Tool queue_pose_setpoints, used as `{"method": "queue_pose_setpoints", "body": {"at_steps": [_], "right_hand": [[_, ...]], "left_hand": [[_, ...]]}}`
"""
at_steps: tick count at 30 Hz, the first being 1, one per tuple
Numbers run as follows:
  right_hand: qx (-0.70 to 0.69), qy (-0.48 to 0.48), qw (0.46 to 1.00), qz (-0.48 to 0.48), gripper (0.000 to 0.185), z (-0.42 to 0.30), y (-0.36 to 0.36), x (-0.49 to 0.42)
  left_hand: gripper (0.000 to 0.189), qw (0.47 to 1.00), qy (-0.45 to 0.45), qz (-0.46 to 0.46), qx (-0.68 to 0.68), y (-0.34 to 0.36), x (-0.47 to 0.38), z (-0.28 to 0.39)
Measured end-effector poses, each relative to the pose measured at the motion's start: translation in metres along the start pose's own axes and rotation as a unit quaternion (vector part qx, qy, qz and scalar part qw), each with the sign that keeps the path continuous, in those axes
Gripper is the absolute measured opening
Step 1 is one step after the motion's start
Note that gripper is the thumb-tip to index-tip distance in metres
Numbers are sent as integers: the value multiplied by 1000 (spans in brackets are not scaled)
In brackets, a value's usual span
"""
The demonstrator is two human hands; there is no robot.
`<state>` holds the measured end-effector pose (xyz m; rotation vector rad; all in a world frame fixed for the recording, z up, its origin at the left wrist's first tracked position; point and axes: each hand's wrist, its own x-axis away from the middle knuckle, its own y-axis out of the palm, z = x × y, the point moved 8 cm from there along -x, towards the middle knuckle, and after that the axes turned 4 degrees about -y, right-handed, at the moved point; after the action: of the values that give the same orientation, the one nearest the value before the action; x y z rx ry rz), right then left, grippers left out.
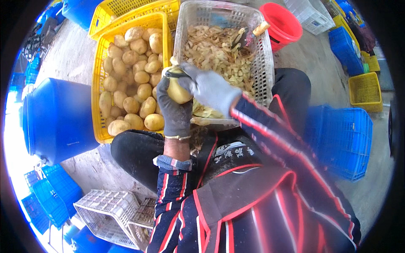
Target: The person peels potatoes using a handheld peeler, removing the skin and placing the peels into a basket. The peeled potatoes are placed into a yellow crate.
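My left hand, in a dark grey glove, grips a pale, partly peeled potato from below and the left side. In a lighter grey glove, my right hand is closed around a peeler, blurred, its handle mostly hidden by my fingers. The dark peeler head lies across the potato's upper part. Both hands are above the near left edge of a whitish plastic crate, which holds a heap of potato peelings. Left of it, a yellow crate holds many brown potatoes.
A wooden-handled tool leans in the peelings. Behind the crate's right corner stands a red bucket. A blue barrel is at left, blue crates at right. A white crate lies tipped at lower left.
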<state>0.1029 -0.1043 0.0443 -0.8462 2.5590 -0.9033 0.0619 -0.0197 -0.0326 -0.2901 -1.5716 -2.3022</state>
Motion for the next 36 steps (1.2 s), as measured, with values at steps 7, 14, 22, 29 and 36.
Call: {"method": "queue_pose_setpoints", "body": {"at_steps": [7,14,22,29,36], "right_hand": [[-111,49,991,51,38,29,27,91],[42,-79,996,-22,35,-7,-28,-17],[-10,23,997,70,41,32,22,84],[18,-116,993,-11,33,5,-24,-28],[114,51,988,-86,52,25,36,81]], "left_hand": [[46,998,24,31,42,3,-1,8],[46,994,-32,-99,24,37,12,-1],[59,1000,22,0,-22,6,-1,15],[50,999,-1,-33,-40,19,7,5],[51,996,89,13,-10,4,-4,33]]}}
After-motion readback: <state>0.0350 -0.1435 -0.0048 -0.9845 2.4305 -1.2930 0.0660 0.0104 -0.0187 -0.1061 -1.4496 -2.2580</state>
